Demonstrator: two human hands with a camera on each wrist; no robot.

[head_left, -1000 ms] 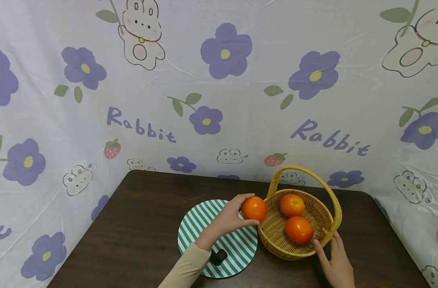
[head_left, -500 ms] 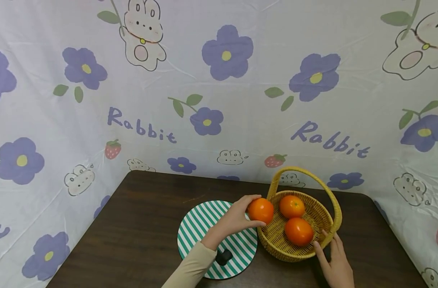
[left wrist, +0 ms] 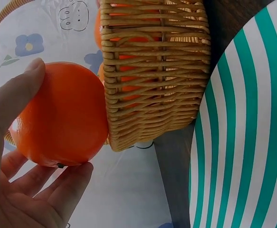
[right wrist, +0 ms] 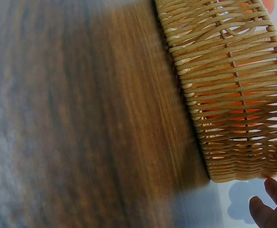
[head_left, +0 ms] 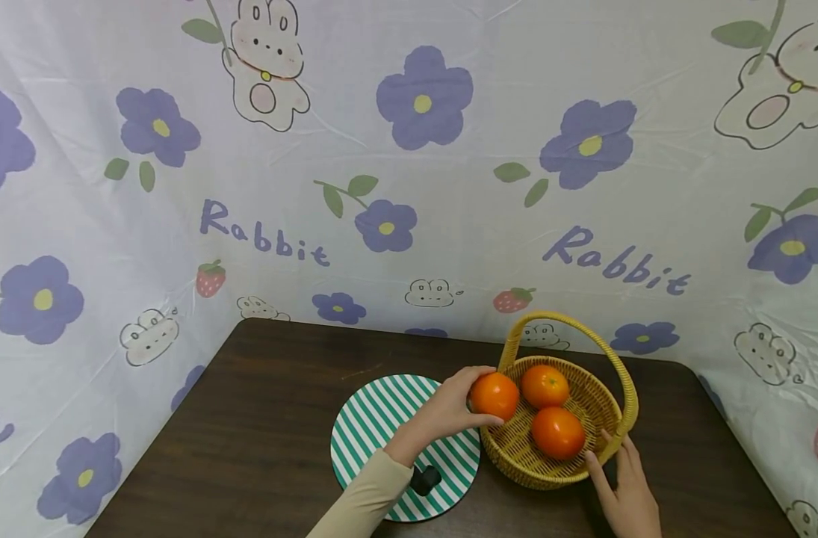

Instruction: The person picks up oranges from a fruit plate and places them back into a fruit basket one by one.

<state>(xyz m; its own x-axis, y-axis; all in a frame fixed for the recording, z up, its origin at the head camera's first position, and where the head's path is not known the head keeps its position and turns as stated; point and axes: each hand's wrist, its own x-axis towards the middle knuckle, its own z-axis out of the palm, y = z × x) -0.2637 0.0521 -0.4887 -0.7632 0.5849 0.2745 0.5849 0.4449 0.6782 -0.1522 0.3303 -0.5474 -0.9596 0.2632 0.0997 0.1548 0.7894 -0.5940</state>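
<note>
My left hand (head_left: 449,409) grips a glossy round orange (head_left: 494,397) between thumb and fingers, over the left rim of a yellow wicker basket (head_left: 516,453). In the left wrist view, the held orange (left wrist: 64,114) sits right at the basket's rim, its small dark stem end facing the fingers. Two other oranges lie inside the basket, one at the back (head_left: 545,386) and one nearer the front (head_left: 558,433). At the basket's right side, by the handle's foot, my right hand (head_left: 629,489) holds the rim with thumb and fingers; in the right wrist view only some fingertips (right wrist: 275,190) show.
A round green-and-white striped mat (head_left: 368,426) lies left of the basket, under the left forearm. A black device (head_left: 425,480) shows at the left wrist. The basket's tall arched handle (head_left: 586,323) rises above it. A patterned cloth hangs behind the dark wooden table (head_left: 247,418).
My left hand has carried the orange rightward, from beside the basket to over its left rim, slowing lately. My right hand and the basket stay in place.
</note>
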